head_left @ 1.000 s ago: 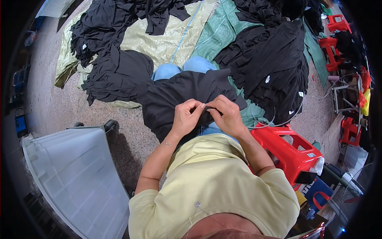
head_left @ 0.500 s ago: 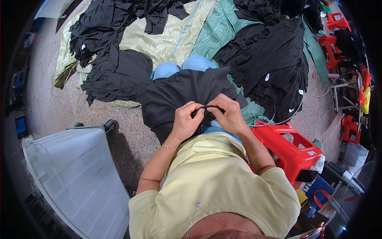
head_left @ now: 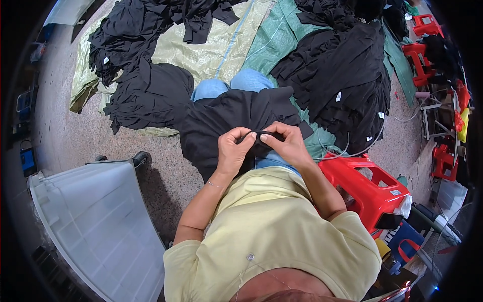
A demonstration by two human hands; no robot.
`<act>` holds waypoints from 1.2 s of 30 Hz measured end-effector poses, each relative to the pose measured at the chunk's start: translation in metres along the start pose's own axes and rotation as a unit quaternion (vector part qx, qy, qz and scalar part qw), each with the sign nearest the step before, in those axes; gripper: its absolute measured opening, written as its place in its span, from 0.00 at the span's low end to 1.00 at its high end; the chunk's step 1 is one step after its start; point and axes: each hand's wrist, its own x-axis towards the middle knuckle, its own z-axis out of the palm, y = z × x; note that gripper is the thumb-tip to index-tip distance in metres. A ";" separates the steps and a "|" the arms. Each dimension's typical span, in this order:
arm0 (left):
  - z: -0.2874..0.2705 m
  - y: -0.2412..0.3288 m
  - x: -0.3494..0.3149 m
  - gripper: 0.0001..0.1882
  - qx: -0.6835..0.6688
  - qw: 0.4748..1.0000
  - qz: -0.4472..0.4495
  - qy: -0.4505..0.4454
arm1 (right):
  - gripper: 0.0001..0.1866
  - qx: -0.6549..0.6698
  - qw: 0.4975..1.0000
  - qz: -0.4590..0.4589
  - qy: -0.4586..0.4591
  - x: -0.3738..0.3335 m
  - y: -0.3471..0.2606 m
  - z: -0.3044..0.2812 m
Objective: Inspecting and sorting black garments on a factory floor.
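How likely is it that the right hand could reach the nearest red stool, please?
Probably yes: the red stool stands beside the right forearm, seemingly unobstructed, though the right hand pinches the black garment.

Garment (head_left: 216, 118) lay across the knees (head_left: 251, 79) mid-frame, left hand (head_left: 232, 153) and right hand (head_left: 291, 145) side by side on its near part, with one heap (head_left: 128, 32) upper left and another heap (head_left: 347, 75) upper right on sheets (head_left: 206, 58), bin (head_left: 98, 221) lower left, near stool (head_left: 342, 173) right of the torso (head_left: 271, 226), far stools (head_left: 416, 58) up the right edge.
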 end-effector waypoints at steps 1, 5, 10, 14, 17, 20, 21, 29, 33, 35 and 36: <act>-0.002 0.000 0.002 0.09 -0.032 0.999 -0.004 -0.015 | 0.07 -0.048 0.998 -0.025 0.015 -0.001 -0.003 0.001; -0.016 0.005 0.019 0.27 0.065 0.989 -0.102 -0.086 | 0.06 -0.224 0.956 -0.182 0.045 -0.014 -0.013 0.011; -0.017 0.014 0.039 0.25 0.186 0.933 -0.108 -0.288 | 0.09 -0.338 0.890 -0.306 0.005 -0.028 -0.012 0.033; 0.002 0.015 0.033 0.16 0.057 0.983 -0.072 -0.159 | 0.08 -0.357 0.884 -0.299 0.033 -0.028 -0.011 0.035; 0.013 0.014 0.026 0.13 -0.053 0.997 -0.022 -0.051 | 0.09 -0.336 0.903 -0.263 0.045 -0.024 -0.015 0.026; 0.009 0.014 0.021 0.12 0.004 0.998 -0.009 -0.062 | 0.09 -0.334 0.915 -0.224 0.018 -0.021 -0.023 0.007; 0.007 0.013 0.020 0.12 0.028 0.998 0.007 -0.064 | 0.09 -0.324 0.923 -0.207 0.005 -0.020 -0.025 0.000; 0.003 0.018 0.018 0.06 0.072 0.990 0.055 -0.105 | 0.09 -0.272 0.932 -0.225 0.081 -0.018 -0.023 -0.005; -0.001 0.021 0.018 0.04 -0.114 0.985 -0.091 -0.093 | 0.09 -0.274 0.917 -0.270 0.104 -0.015 -0.021 0.002; -0.002 0.020 0.019 0.04 -0.154 0.978 -0.109 -0.084 | 0.09 -0.279 0.912 -0.282 0.104 -0.014 -0.021 0.004; -0.002 0.019 0.019 0.04 -0.137 0.984 -0.083 -0.077 | 0.09 -0.282 0.911 -0.282 0.103 -0.014 -0.022 0.004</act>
